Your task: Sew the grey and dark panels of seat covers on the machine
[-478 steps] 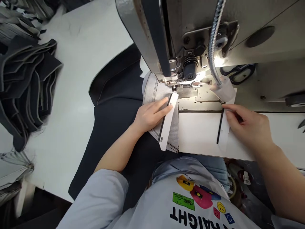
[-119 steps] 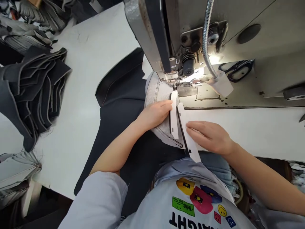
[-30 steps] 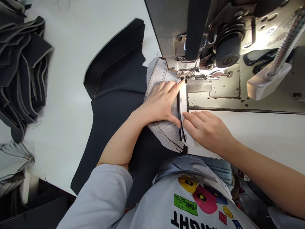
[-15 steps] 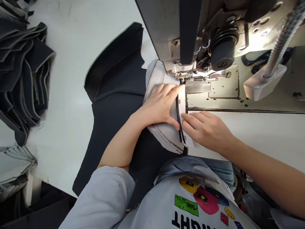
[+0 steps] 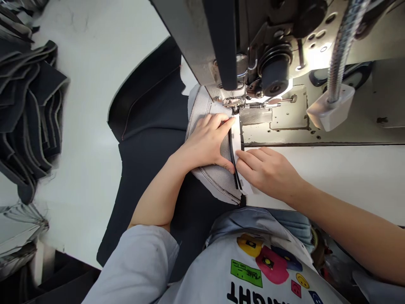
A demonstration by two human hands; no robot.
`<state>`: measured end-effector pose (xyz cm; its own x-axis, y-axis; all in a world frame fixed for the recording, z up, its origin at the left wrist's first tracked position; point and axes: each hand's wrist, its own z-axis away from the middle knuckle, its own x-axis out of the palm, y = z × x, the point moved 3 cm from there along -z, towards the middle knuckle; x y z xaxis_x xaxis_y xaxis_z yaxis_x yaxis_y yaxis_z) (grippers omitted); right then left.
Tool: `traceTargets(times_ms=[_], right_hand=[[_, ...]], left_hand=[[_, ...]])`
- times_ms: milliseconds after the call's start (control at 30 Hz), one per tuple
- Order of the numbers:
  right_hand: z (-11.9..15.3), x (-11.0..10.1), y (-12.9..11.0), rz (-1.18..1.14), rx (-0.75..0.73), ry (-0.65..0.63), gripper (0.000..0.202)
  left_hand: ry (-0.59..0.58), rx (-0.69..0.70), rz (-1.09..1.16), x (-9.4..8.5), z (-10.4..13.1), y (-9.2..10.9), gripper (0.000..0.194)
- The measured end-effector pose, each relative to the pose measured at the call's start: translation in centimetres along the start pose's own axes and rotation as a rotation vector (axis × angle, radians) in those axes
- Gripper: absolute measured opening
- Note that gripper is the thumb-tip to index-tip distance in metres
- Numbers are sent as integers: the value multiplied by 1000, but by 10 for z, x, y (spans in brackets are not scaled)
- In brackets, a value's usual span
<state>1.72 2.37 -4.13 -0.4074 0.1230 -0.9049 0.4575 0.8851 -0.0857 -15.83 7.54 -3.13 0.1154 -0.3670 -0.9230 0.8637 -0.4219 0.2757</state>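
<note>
A white worktop [image 5: 85, 105], a pale post [image 5: 41, 257] standing lower left, bright light [image 5: 318, 55] glaring at upper right

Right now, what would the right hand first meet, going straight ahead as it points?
The right hand touches the white strip; beyond, likely the black edging, then the left hand, though depth is unclear.

The large fabric [image 5: 142, 160] is almost black. The mesh patch [image 5: 215, 179] is light grey, with a fine woven pattern. The strips [image 5: 236, 137] are white with black edges.
</note>
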Motion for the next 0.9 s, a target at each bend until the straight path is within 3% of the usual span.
traceTargets(times_ms=[300, 433, 533, 667, 800, 900], right_hand=[[1, 2, 0, 40, 3, 27, 30], [4, -7, 2, 25, -6, 40, 27], [19, -21, 4, 12, 2, 109, 24], [59, -35, 14, -17, 38, 115, 20], [103, -40, 40, 79, 138, 9, 21], [120, -49, 60, 249, 196, -15, 23]], left_hand=[[-14, -8, 14, -1, 0, 0, 123], [-16, 1, 24, -2, 0, 1, 127], [-14, 15, 14, -2, 0, 0, 128], [-30, 41, -33, -4, 3, 1, 127], [-20, 65, -134, -9, 2, 15, 103], [-3, -5, -220, -12, -2, 26, 61]])
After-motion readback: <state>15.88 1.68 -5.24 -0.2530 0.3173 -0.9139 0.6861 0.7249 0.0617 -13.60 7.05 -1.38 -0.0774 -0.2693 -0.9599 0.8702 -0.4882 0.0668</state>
